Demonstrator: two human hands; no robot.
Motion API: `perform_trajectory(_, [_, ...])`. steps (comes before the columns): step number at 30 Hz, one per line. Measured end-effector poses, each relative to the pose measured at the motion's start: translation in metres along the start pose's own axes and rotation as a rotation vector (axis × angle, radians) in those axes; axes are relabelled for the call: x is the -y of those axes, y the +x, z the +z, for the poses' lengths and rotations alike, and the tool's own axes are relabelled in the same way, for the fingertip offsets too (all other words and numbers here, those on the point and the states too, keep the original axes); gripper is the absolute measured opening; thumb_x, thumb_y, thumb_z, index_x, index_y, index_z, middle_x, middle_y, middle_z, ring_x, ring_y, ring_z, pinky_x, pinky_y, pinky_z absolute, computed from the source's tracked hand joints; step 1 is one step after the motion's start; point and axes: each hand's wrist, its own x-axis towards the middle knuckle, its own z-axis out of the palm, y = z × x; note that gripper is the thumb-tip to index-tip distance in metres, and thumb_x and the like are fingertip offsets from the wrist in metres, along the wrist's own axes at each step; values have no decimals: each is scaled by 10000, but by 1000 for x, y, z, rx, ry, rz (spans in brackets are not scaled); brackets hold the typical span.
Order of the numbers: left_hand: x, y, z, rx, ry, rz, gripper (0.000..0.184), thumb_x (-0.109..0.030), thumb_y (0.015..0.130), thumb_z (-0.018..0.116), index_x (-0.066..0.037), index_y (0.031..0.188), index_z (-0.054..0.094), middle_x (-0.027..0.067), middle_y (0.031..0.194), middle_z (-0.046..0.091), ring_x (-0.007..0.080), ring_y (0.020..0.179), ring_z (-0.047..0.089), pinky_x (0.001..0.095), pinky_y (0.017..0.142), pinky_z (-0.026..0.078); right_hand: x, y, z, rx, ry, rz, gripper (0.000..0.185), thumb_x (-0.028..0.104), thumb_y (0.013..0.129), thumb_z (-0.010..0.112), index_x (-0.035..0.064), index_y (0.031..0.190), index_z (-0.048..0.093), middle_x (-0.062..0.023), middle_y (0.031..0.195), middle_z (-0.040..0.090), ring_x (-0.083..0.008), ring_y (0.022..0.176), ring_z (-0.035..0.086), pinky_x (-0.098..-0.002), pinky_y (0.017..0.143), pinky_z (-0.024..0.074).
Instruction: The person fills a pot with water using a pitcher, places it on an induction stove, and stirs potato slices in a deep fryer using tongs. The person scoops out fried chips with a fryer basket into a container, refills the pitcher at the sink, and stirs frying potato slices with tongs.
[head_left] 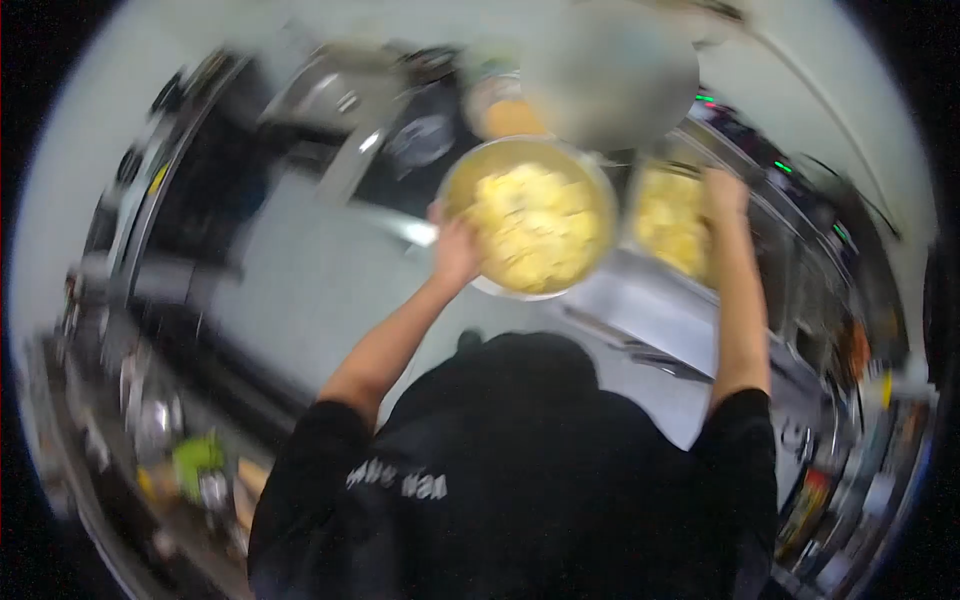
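A round metal bowl (606, 190) full of pale yellow chunks (535, 225) is in front of me, with my left hand (457, 250) gripping its left rim. To its right, a rectangular fryer basket or tray holds more yellow pieces (672, 220). My right hand (724, 192) is closed at the far right edge of that container; what its fingers hold is blurred and I cannot make it out.
Behind the bowl stands a large round metal vessel (610, 75). A sink (335, 95) is at the back left. Dark counters (215, 150) run along the left, and appliances with green lights (783, 167) line the right.
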Motion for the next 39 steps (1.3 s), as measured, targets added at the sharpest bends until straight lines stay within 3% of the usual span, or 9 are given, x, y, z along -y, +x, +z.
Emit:
perform_trajectory(2, [0,0,-8,31,155,50,217,-76,698,509,-15,853,649,174,822,601,339,935,562,591,1068,145,6,-4,-14,133,-39,-22,226,140,769,609,90,989,628,-151,947,654,-316,890,641,-429,735,516])
perform_trajectory(4, [17,-5,6,-29,103,40,162,-96,699,530,-37,757,669,136,781,618,278,883,587,560,1097,120,-26,10,44,-260,-14,-295,159,109,820,493,58,840,642,-157,852,660,-336,797,645,-427,686,512])
perform_trajectory(5, [14,-3,-3,77,129,-4,181,-108,722,530,-37,786,683,134,823,637,262,886,594,549,1104,115,-30,15,49,-180,-73,-227,138,120,825,490,54,815,610,-152,838,654,-328,793,642,-432,676,507])
perform_trajectory(12, [38,-2,-1,107,-173,-328,252,-247,821,532,-80,922,691,162,984,646,305,1043,569,460,1114,147,-48,-53,-11,-4,71,-263,224,207,863,509,87,1031,594,-173,973,630,-373,894,602,-463,734,472])
perform_trajectory(15, [40,8,-6,306,-621,-650,285,-337,812,557,-142,978,682,197,1056,618,359,1111,519,458,1106,180,-55,-73,-33,172,16,-82,293,245,867,546,86,1107,598,-171,1001,624,-365,934,588,-449,765,462])
perform_trajectory(19, [36,12,-5,331,-531,-580,314,-345,813,554,-161,1048,653,193,1171,568,342,1173,474,468,1108,172,-64,-105,-47,47,143,-35,350,275,867,565,89,1163,589,-189,1040,620,-363,975,581,-422,816,453])
perform_trajectory(24, [47,7,19,496,-308,-465,524,-419,822,538,-223,1303,471,152,1491,184,438,1372,9,584,1083,85,-86,-116,-35,148,137,101,418,335,882,547,84,1215,563,-183,1152,588,-345,1062,558,-392,870,439])
perform_trajectory(27, [55,9,25,564,-408,-512,589,-455,823,534,-249,1359,403,148,1510,123,485,1340,-135,608,1069,60,-92,-124,-30,152,136,139,448,355,884,542,76,1233,551,-182,1175,580,-336,1087,552,-382,885,433])
perform_trajectory(39, [28,-3,-7,397,-101,-326,555,-352,827,551,-172,1339,434,153,1500,135,449,1365,-37,619,1059,114,-5,-158,-97,-31,826,110,446,326,882,581,-15,1169,578,-191,1105,625,-231,1036,592,-317,897,425])
